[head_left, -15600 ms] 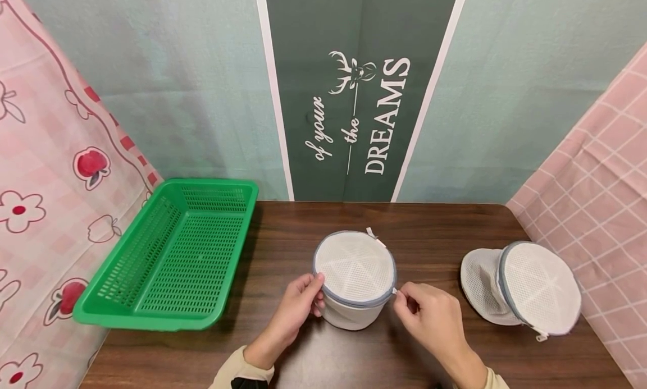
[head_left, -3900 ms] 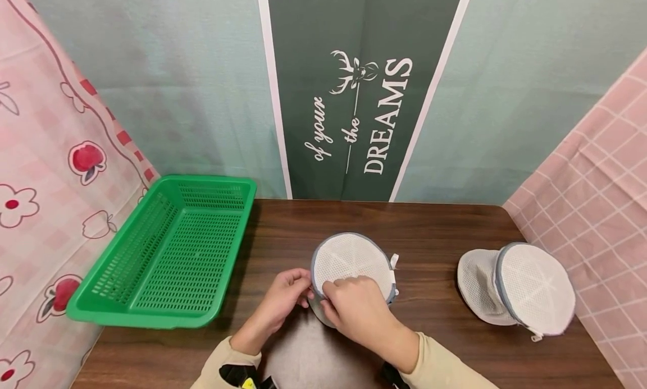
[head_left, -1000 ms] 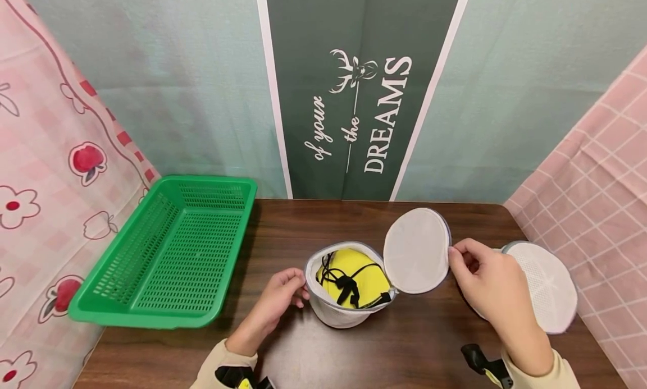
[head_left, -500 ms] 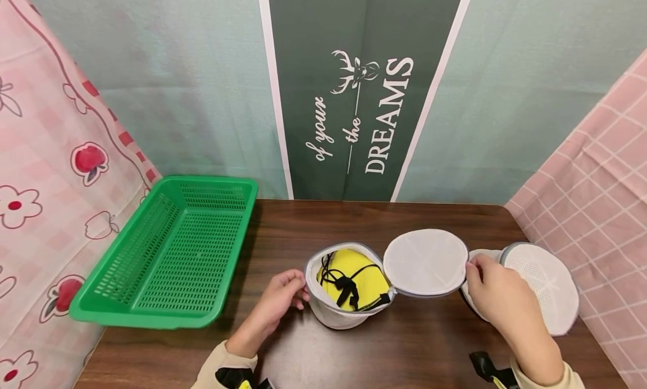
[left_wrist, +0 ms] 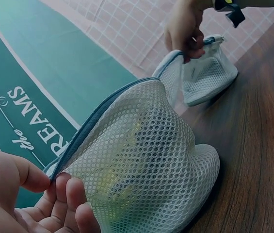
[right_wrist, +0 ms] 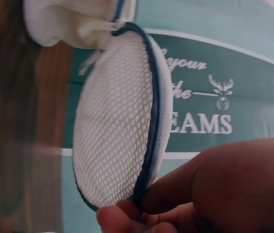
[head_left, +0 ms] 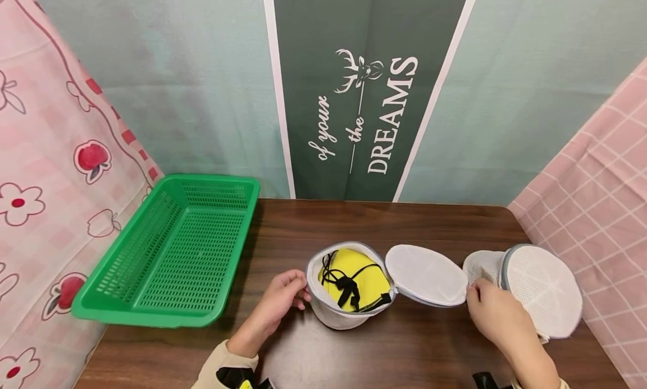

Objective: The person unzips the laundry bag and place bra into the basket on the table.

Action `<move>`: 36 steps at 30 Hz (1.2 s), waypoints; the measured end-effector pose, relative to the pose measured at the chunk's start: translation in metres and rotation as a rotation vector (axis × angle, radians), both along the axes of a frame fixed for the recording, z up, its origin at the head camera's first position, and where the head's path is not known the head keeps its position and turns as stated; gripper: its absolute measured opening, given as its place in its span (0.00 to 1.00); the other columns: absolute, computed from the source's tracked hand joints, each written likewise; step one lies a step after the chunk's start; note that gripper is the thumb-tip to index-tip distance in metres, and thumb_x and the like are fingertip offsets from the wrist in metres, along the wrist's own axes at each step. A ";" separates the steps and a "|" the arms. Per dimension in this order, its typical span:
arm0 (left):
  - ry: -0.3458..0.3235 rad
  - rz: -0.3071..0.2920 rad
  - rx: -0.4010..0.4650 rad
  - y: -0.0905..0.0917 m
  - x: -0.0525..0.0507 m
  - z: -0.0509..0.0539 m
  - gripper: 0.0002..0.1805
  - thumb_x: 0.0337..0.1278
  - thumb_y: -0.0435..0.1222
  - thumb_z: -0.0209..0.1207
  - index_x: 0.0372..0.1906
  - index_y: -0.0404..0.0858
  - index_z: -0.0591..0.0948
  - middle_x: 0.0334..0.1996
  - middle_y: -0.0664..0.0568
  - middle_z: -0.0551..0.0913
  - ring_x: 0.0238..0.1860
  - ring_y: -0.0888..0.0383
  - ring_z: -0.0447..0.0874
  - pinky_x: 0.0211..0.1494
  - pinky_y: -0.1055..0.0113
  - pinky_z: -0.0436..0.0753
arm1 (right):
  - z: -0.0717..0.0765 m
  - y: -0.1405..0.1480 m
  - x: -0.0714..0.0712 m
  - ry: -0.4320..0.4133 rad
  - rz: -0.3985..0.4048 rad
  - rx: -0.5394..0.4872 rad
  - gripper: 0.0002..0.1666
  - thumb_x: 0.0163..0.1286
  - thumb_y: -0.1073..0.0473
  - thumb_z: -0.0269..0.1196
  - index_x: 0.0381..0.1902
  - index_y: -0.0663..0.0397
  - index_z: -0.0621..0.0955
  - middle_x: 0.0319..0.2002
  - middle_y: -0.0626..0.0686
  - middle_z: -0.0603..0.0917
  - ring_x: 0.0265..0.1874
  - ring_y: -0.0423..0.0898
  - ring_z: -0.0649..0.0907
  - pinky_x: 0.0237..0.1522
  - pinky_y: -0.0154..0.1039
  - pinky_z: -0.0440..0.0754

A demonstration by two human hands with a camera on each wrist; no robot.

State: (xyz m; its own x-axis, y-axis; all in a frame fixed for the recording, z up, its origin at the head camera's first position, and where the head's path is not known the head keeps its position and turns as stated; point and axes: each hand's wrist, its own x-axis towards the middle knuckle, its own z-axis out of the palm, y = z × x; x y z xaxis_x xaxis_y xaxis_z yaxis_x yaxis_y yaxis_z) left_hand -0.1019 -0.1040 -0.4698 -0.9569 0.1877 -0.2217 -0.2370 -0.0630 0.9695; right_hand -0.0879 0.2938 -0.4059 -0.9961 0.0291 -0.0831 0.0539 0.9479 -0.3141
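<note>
A white mesh laundry bag (head_left: 336, 320) with a grey-blue zip rim stands in the middle of the table, unzipped. Inside it lies a folded yellow item (head_left: 371, 285) with thin black cords and a black toggle-like piece; its kind is unclear. My left hand (head_left: 283, 296) pinches the bag's left rim between thumb and fingers, as the left wrist view also shows. The round lid (head_left: 427, 274) is folded out to the right, still joined at the bag's edge. My right hand (head_left: 500, 313) pinches the lid's outer edge, with the zip edge between thumb and fingers in the right wrist view.
A second white mesh bag (head_left: 543, 291), slumped over with its lid on top, sits at the right beside my right hand. On the left stands a green perforated basket (head_left: 222, 299) with nothing in it. Curtains surround the wooden table (head_left: 303, 220) at the back and sides.
Earlier the lid covered the bag and my right hand worked at the zip. The lid has since swung open, baring the yellow item, and lowered further to the right. My left hand stays at the rim.
</note>
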 end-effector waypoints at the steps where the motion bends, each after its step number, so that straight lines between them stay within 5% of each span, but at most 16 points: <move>1: 0.002 -0.002 -0.001 0.000 0.000 0.000 0.07 0.68 0.29 0.51 0.39 0.28 0.77 0.25 0.53 0.79 0.28 0.59 0.78 0.28 0.71 0.78 | -0.003 0.001 0.001 -0.002 0.001 0.005 0.17 0.77 0.59 0.48 0.27 0.55 0.76 0.25 0.60 0.80 0.24 0.56 0.78 0.25 0.59 0.74; 11: -0.001 -0.005 0.007 0.002 0.000 0.000 0.06 0.68 0.29 0.51 0.39 0.28 0.77 0.25 0.52 0.79 0.28 0.60 0.77 0.28 0.71 0.78 | -0.030 -0.001 0.003 -0.106 0.002 0.035 0.17 0.74 0.56 0.51 0.25 0.51 0.78 0.23 0.56 0.79 0.23 0.54 0.76 0.23 0.56 0.72; 22: -0.011 -0.002 0.010 0.003 0.000 0.002 0.06 0.68 0.28 0.51 0.39 0.29 0.77 0.25 0.53 0.78 0.29 0.59 0.78 0.28 0.72 0.77 | -0.049 -0.006 0.000 -0.114 0.091 0.032 0.13 0.70 0.60 0.54 0.23 0.51 0.75 0.23 0.53 0.77 0.23 0.50 0.73 0.27 0.52 0.72; 36: -0.016 -0.017 0.009 0.004 -0.001 0.002 0.05 0.67 0.28 0.51 0.38 0.30 0.76 0.26 0.52 0.78 0.30 0.59 0.78 0.29 0.72 0.77 | -0.053 -0.010 0.001 -0.089 0.101 0.034 0.15 0.73 0.59 0.54 0.24 0.51 0.76 0.28 0.57 0.83 0.26 0.53 0.79 0.30 0.58 0.75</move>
State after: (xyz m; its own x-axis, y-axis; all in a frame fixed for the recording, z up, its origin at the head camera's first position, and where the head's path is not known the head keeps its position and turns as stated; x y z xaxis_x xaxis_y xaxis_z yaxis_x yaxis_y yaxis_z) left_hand -0.1027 -0.1002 -0.4675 -0.9499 0.2057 -0.2353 -0.2536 -0.0673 0.9650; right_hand -0.0865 0.2834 -0.4591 -0.9829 -0.0670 -0.1716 -0.0166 0.9598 -0.2801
